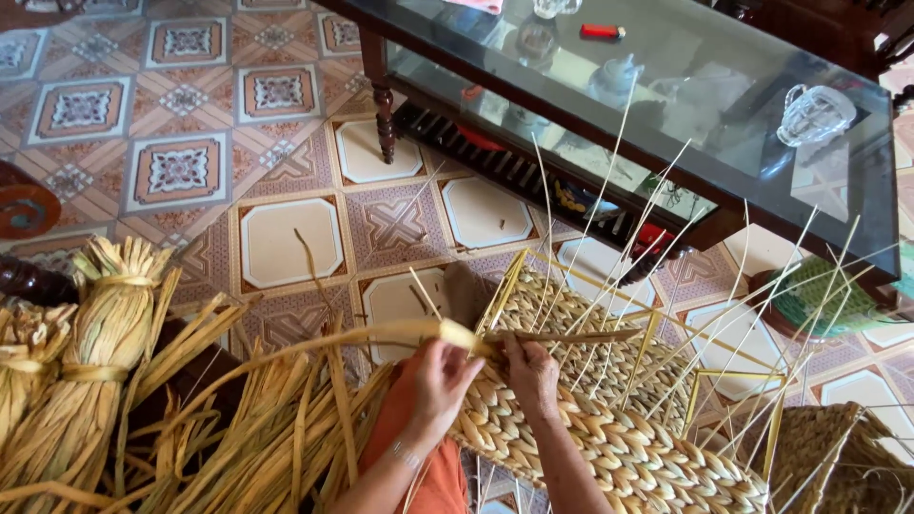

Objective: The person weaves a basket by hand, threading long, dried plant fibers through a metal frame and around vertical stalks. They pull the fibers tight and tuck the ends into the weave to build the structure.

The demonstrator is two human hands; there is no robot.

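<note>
Patterned floor tiles beneath; left hand and right hand pinch a straw strand on a woven basket; overtwisting could snap it.

- No packages, labels, signs or screens show anywhere in this view.

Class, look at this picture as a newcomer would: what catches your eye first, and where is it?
At bottom centre, two hands, left and right, grip a straw strand at the rim of a half-woven basket bristling with thin stakes. Bundles of dried straw fill the left; a glass table stands above.
</note>
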